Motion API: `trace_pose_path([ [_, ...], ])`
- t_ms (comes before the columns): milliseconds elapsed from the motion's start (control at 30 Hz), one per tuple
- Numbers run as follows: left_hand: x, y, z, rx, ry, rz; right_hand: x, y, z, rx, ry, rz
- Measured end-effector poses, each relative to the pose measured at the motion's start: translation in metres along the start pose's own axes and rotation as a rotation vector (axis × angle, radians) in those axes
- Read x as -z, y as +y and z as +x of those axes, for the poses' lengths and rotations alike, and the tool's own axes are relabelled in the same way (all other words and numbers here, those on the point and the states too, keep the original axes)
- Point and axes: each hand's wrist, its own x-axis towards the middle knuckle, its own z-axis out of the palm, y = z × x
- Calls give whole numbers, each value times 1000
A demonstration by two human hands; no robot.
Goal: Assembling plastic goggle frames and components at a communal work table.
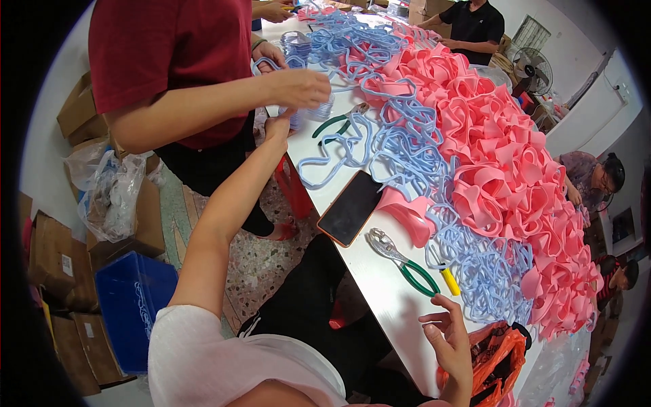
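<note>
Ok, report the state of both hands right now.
Left hand: by the nearer clear plastic stack, partly hidden; grip cannot be told.
Right hand: open, fingers bent, nothing held, near the orange bag.

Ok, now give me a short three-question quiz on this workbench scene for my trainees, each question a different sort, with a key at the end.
1. Multiple choice: which tool lies on the white table between the phone and the person's right hand?
A) scissors
B) green-handled pliers
C) a hammer

2. True or false: the person's right hand is gripping the phone.

3. Fill the gap: the large heap to the right of the blue cords is (blank) in colour.

Key:
1. B
2. False; the right hand is open, apart from the phone.
3. pink
</note>
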Motion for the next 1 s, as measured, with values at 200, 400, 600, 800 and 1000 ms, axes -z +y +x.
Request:
trace_pose_path([
  [200, 4, -21, 34, -300, 23, 468, 4, 7, 0, 3, -26, -10],
  [400, 4, -14, 31, -462, -127, 1093, 4, 9, -2, 9, -30, -62],
  [600, 40, -21, -10, -589, -74, 471, 5, 7, 5, 96, -54, -134],
  [800, 57, -45, -205, -920, -94, 593, 14, -4, 2, 190, 6, -299],
  [1000, 140, -149, -341, -918, -1293, 713, 19, -4, 68, 401, 159, -534],
])
